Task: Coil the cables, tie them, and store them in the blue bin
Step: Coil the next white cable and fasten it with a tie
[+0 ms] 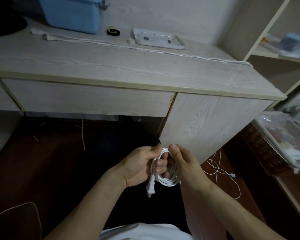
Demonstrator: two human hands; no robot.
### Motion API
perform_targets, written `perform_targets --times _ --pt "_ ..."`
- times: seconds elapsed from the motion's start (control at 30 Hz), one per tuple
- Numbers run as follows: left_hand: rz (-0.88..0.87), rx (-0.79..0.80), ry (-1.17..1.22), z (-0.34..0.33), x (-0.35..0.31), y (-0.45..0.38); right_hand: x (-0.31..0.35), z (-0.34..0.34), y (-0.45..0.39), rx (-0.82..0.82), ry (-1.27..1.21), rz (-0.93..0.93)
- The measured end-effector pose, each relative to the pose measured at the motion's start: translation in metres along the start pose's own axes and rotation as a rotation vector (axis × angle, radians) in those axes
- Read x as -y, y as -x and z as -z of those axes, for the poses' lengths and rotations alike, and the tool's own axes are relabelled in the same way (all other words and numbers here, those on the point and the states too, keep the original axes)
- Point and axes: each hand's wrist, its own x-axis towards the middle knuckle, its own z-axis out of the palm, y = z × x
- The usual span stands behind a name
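Pale wood-grain laminate is seen across the desk (111,66), its front edge banded in cream, with a flat drawer front below and a side panel dropping to a dark reddish floor. Open shelving (274,54) in the same cream is seen at the right, blurred packets lying on it.

At the back left of the desk top, the blue bin (73,13) is set, smooth plastic with rounded corners. Beside it a small black-and-yellow band (113,31) is laid, and then a white rectangular tray (158,39) with small parts in it. A thin white cable (128,46) is stretched along the desk from near the bin and over the right-hand corner; more thin white cable (220,170) is looped loosely on the floor at the right.

Low in the frame, below the desk edge, a coiled white cable (166,177) is held between both hands. The coil is gripped by the left hand (142,165), fingers curled through its loops, and its top is pinched by the right hand (182,160). A white plug (150,188) is left dangling beneath the coil.
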Motion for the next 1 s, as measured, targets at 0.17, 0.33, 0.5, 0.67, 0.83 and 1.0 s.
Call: perform_targets --times 0.17,0.33,0.5,0.67,0.83,1.0 --pt "0.019 -0.031 -0.010 0.001 0.001 0.002 -0.002 -0.001 0.001 -0.033 0.002 -0.002" --pt "-0.040 -0.213 0.040 -0.006 0.006 -0.004 0.000 -0.007 0.000 -0.067 0.278 0.146" --pt "-0.167 -0.278 0.213 -0.011 0.009 -0.008 0.004 -0.007 0.004 -0.132 0.414 0.264" --pt "-0.272 -0.315 0.450 0.008 -0.010 -0.005 0.006 0.010 -0.001 -0.078 0.496 0.180" --pt "-0.343 -0.430 0.561 0.043 -0.024 0.003 0.014 0.036 -0.010 -0.139 0.472 0.070" --pt "-0.398 -0.574 0.757 0.051 -0.014 -0.005 0.004 0.052 -0.011 -0.242 0.461 0.026"
